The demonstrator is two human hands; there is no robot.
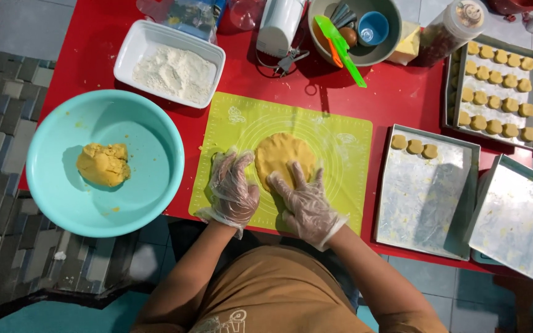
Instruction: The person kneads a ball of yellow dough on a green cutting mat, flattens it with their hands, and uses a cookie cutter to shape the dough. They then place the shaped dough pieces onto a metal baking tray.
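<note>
Both gloved hands spread flat: right hand (303,200) pressing dough disc (285,157) on green mat (347,154), left hand (232,188) touching disc edge. Left of mat: teal bowl (155,148) holding dough lump (103,164). Behind mat: white tray (132,46) of flour. Right of mat: metal tray (427,203) with three cookies (414,146).

A flattened round of yellow dough (284,155) lies spread on the middle of the green silicone mat (347,154).

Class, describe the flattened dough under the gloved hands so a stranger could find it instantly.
Start at the red table, then the green mat at its middle. On it lies the flat yellow dough disc, touched by the right hand; unlike the dough lump in the turquoise bowl, it is pressed thin.
</note>
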